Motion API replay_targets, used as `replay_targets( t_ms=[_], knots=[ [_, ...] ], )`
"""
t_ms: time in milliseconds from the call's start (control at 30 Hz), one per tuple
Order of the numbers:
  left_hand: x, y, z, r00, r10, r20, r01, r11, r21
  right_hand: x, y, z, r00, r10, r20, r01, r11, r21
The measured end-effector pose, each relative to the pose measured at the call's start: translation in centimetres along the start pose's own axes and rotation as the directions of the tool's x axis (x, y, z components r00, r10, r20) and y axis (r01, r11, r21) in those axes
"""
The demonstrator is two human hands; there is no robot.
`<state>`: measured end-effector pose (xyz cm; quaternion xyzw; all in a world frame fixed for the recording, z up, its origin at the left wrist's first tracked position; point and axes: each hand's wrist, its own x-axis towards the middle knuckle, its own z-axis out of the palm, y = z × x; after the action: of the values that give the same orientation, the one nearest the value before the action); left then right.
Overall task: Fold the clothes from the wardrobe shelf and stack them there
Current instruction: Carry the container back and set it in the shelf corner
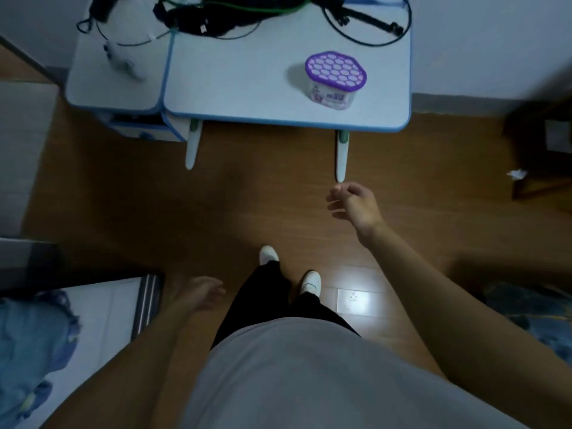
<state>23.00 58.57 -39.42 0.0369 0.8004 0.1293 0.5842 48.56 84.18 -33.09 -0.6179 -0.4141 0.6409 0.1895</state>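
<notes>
Clothes [31, 351] lie well apart from left hand [198, 294] and right hand [356, 205], fingers loose, empty

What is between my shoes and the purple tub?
Just bare wood floor, then the desk front edge, before the tub. The head view shows it.

Crumpled light-blue garment [34, 345] lies unfolded in a loose heap on a white surface [102, 320] at the near left, its left side cut off at the edge of view.
</notes>
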Motion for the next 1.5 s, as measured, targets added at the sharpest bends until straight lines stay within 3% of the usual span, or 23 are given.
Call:
replay_targets(
  t_ms=[200,367,467,567,667,767,833,967,1133,1333,1500],
  knots=[
    [4.4,9.1,-2.0,0.999,0.012,0.034,-0.011,1.000,-0.004,6.8,-2.9,0.7,0.996,0.055,-0.069,-0.060,0.996,-0.068],
    [6.8,25.2,-0.9,0.969,0.227,0.094,-0.223,0.973,-0.050,9.6,-3.4,0.0,0.959,0.234,-0.159,-0.261,0.948,-0.182],
    [7.5,35.3,1.6,0.910,0.413,0.051,-0.407,0.909,-0.091,10.6,-4.5,-0.5,0.943,0.294,-0.157,-0.327,0.906,-0.270],
    [7.6,43.8,4.3,0.813,0.582,0.016,-0.581,0.813,-0.043,12.5,-6.8,-0.8,0.957,0.265,-0.121,-0.290,0.901,-0.321],
    [8.2,49.3,6.6,0.776,0.631,0.025,-0.631,0.775,0.020,15.5,-9.9,-1.5,0.978,0.143,-0.151,-0.179,0.948,-0.263],
    [9.4,50.7,8.4,0.780,0.625,0.011,-0.623,0.776,0.092,19.3,-12.9,-2.7,0.973,0.015,-0.232,-0.060,0.980,-0.189],
    [9.9,50.3,9.2,0.790,0.613,-0.024,-0.608,0.788,0.100,22.0,-14.4,-3.7,0.976,0.005,-0.216,-0.040,0.987,-0.158],
    [9.6,49.6,10.7,0.805,0.589,-0.073,-0.582,0.808,0.093,26.7,-15.9,-4.9,0.999,0.047,0.008,-0.045,0.987,-0.156],
    [8.3,48.0,14.1,0.876,0.451,-0.174,-0.473,0.872,-0.123,29.0,-14.4,-7.0,0.967,0.056,0.249,-0.008,0.982,-0.190],
    [7.2,45.7,18.5,0.963,0.209,-0.168,-0.266,0.818,-0.509,30.6,-13.7,-8.3,0.976,0.000,0.219,0.035,0.987,-0.156],
    [6.9,46.5,20.5,0.960,0.182,-0.213,-0.273,0.777,-0.567,30.9,-13.5,-8.8,0.991,0.031,0.128,-0.026,0.999,-0.041]
  ],
)
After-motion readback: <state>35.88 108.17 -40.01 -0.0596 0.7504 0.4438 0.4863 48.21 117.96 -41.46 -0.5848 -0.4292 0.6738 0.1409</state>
